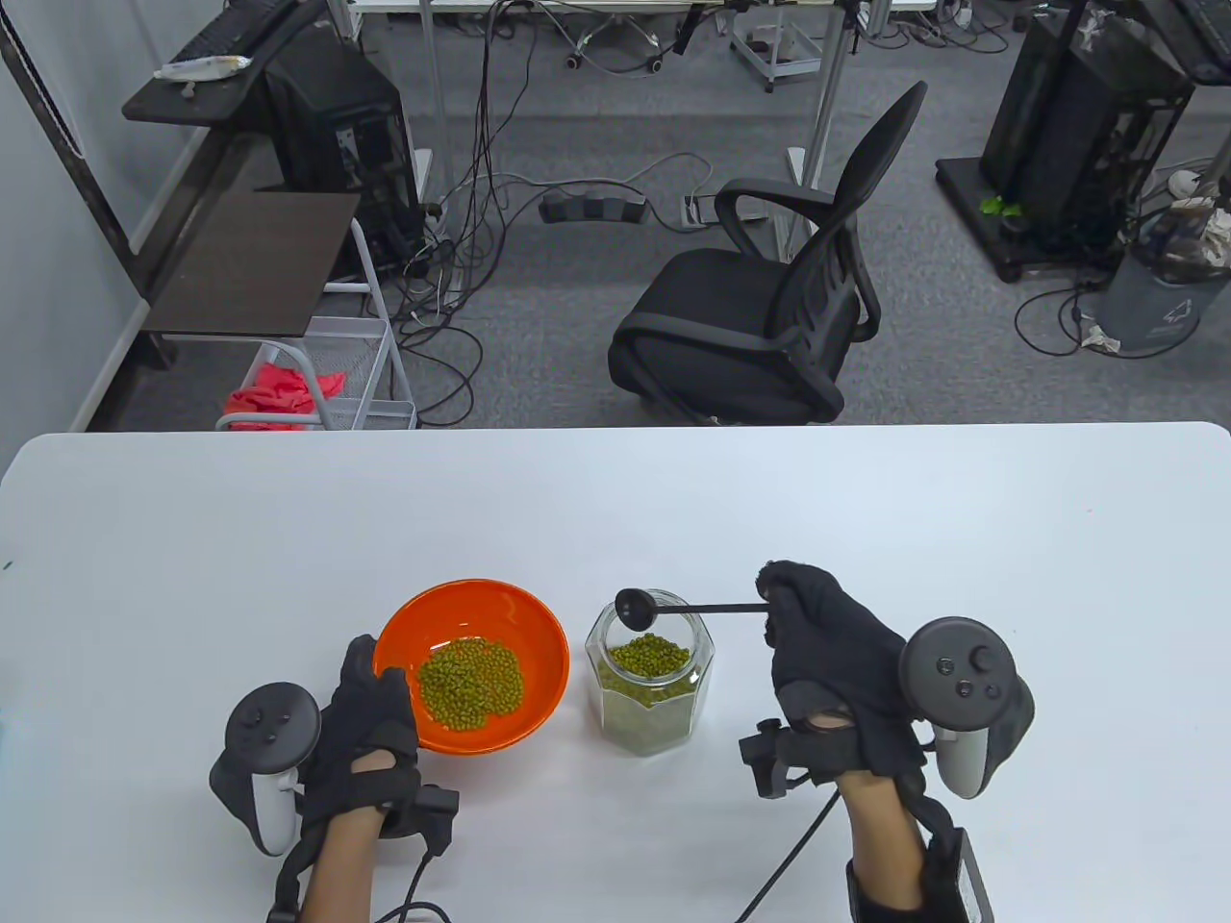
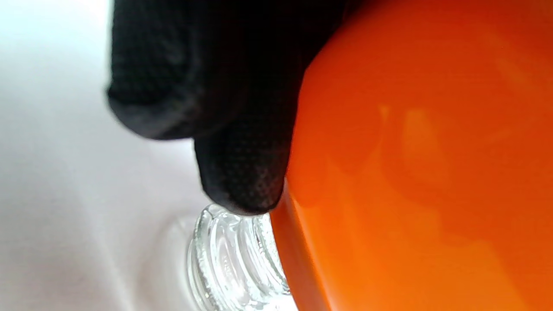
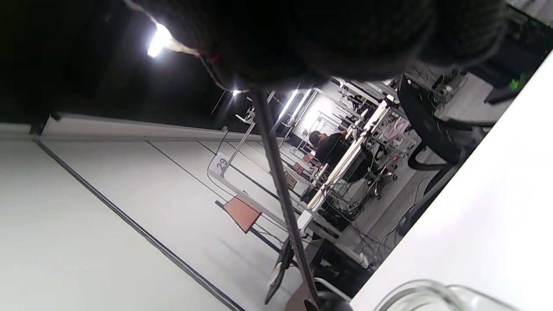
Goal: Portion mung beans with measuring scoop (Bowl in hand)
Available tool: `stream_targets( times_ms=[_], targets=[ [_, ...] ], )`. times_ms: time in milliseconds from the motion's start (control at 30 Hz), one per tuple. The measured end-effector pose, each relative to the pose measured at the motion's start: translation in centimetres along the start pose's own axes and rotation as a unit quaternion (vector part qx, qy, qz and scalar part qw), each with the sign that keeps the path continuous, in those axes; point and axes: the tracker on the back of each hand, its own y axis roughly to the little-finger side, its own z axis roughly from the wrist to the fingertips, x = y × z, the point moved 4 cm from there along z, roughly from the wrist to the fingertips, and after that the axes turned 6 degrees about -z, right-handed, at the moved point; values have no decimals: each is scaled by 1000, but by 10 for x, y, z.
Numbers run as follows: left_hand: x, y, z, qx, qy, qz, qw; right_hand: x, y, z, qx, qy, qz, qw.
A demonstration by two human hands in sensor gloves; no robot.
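Observation:
An orange bowl [image 1: 510, 615] with mung beans [image 1: 471, 683] in it is at the table's near left; my left hand [image 1: 370, 707] grips its near-left rim. In the left wrist view a gloved finger [image 2: 242, 172] lies against the bowl's orange wall [image 2: 410, 151]. A clear glass jar [image 1: 649, 683] of mung beans stands just right of the bowl, its mouth open. My right hand [image 1: 817, 635] holds the handle of a black measuring scoop [image 1: 637, 606], whose cup hangs over the jar's mouth. In the right wrist view the scoop handle [image 3: 276, 172] runs down to the jar rim [image 3: 432, 291].
The white table [image 1: 866, 500] stretches beyond the bowl and jar. A black office chair [image 1: 769, 288] stands behind the far edge, with desks, cables and a wire cart [image 1: 327, 375] on the floor beyond.

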Motion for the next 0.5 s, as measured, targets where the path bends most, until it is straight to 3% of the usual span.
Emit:
stream_targets(
  times_ms=[267, 500],
  targets=[
    [-3, 0, 0, 1, -5, -4, 1000, -26, -15, -2, 24, -16, -94, 995],
    [-4, 1, 0, 1, -6, -7, 1000, -65, -13, 8, 25, -61, -168, 984]
  ],
)
